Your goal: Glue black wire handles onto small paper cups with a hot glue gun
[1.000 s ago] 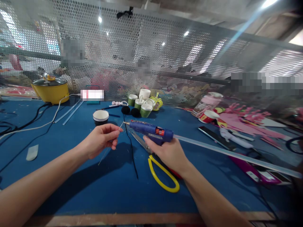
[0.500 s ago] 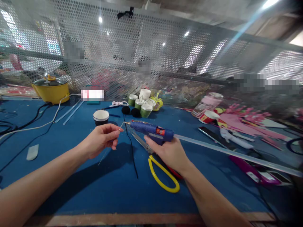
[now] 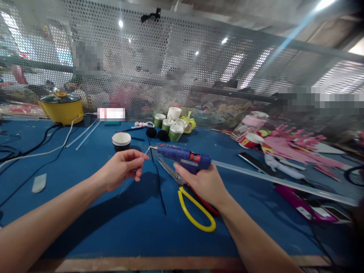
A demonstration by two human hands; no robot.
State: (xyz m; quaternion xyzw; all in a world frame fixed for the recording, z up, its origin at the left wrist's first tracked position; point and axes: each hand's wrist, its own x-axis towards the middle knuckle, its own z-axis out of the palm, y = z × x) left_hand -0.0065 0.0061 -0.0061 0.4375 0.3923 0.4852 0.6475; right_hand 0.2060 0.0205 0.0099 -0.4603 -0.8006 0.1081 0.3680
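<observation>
Right grip (image 3: 207, 185) encloses a blue glue gun (image 3: 174, 153), its label (image 3: 189, 162) illegible; left grip (image 3: 123, 169) pinches a thin strand (image 3: 146, 152).

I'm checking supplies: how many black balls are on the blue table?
2: the left black ball and, just beside it, the right black ball, both near the green cups. The glue gun could hide others.

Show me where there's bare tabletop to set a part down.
Front: between the left forearm, wooden edge, black cord and scissors. Left: between the pale flat piece and black cup. Centre-right: between the green cups and black phone. Crowded: right side, with pink pieces and purple object; the glue stick juts across it.
</observation>
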